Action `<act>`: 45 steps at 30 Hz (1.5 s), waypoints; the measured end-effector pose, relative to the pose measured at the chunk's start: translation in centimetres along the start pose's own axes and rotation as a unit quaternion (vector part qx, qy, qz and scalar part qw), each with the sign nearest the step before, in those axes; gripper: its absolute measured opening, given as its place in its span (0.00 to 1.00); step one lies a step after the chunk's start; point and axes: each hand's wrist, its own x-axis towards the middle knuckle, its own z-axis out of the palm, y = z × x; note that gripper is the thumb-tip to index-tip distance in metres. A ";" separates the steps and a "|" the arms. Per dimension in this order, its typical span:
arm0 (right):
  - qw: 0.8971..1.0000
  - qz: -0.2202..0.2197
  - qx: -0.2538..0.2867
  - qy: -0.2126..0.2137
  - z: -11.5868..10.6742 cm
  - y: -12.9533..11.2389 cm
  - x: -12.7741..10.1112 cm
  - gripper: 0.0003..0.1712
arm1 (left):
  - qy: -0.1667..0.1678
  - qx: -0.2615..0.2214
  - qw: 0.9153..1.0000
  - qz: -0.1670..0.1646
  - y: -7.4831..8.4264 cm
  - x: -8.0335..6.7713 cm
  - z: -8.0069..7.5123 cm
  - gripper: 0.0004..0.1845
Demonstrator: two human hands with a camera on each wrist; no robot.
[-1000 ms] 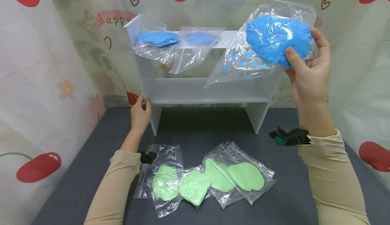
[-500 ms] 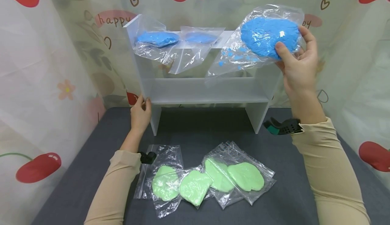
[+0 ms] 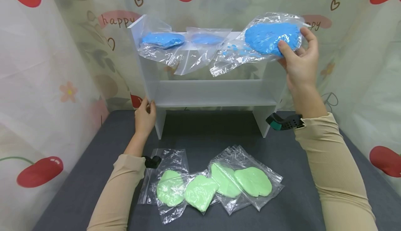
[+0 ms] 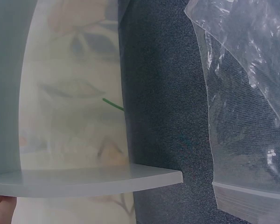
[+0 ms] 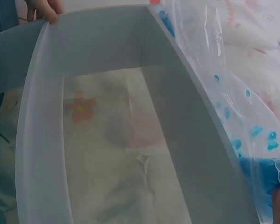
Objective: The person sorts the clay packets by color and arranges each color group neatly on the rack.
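1. Clearly, the right hand [image 3: 299,62], fingers curled, pinches the bag of blue material [image 3: 261,38] by its right end, thumb in front.
2. That bag is at the upper right of the white shelf [image 3: 213,93].
3. The left hand [image 3: 145,118] grips the shelf's left side.

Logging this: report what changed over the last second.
The right hand moved left and down, carrying its blue-filled bag toward the top of the shelf; nothing was let go. The left hand at the shelf's side, the two other blue-filled bags and the green-filled bags stayed put.
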 end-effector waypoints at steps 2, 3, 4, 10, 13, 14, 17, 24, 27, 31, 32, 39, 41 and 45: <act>1.000 0.005 -0.006 0.002 0.1 0.1 0.1 0.38 | -0.001 -0.001 1.000 0.002 0.0 0.0 0.0 0.21; 1.000 0.008 -0.005 0.003 0.1 0.2 0.2 0.38 | -0.001 -0.002 1.000 0.002 0.1 0.0 0.0 0.21; 1.000 0.009 -0.006 0.003 0.1 0.2 0.3 0.38 | -0.001 -0.003 1.000 0.003 0.1 0.0 0.0 0.21; 0.999 0.031 -0.015 -0.009 -0.2 0.5 0.5 0.33 | -0.001 -0.006 1.000 0.002 0.1 -0.1 0.0 0.21; 0.999 0.039 -0.019 -0.026 -0.4 0.5 0.4 0.33 | -0.002 -0.007 1.000 0.001 0.1 -0.1 0.0 0.21; 0.999 0.039 -0.019 -0.032 -0.5 0.6 0.4 0.33 | -0.002 -0.006 1.000 0.001 0.0 0.0 0.0 0.21; 0.998 0.033 -0.022 -0.045 -0.6 0.6 0.5 0.33 | -0.002 -0.006 1.000 -0.001 0.0 0.0 0.0 0.21; 0.998 0.011 -0.056 -0.039 -0.8 0.8 0.6 0.31 | -0.003 -0.002 1.000 -0.003 -0.1 0.0 0.0 0.22; 0.997 -0.005 -0.075 -0.029 -0.8 0.9 0.7 0.29 | -0.005 -0.002 1.000 -0.005 -0.1 0.0 0.0 0.22; 0.996 -0.030 -0.081 -0.012 -0.8 1.2 0.9 0.27 | -0.005 -0.003 1.000 -0.006 -0.2 0.0 0.0 0.22; 0.996 -0.038 -0.081 -0.009 -0.8 1.3 0.9 0.27 | -0.004 -0.003 1.000 -0.006 -0.2 0.0 0.0 0.22; 0.994 -0.074 -0.081 0.016 -0.6 1.8 1.1 0.24 | -0.003 -0.002 1.000 -0.002 0.0 0.0 0.0 0.22; 0.993 -0.079 -0.088 0.025 -0.7 1.9 1.2 0.23 | -0.002 -0.002 1.000 -0.002 0.0 0.0 0.0 0.21; 0.989 -0.093 -0.107 0.037 -0.6 2.1 1.2 0.20 | 0.000 0.000 1.000 0.000 0.0 0.0 0.0 0.21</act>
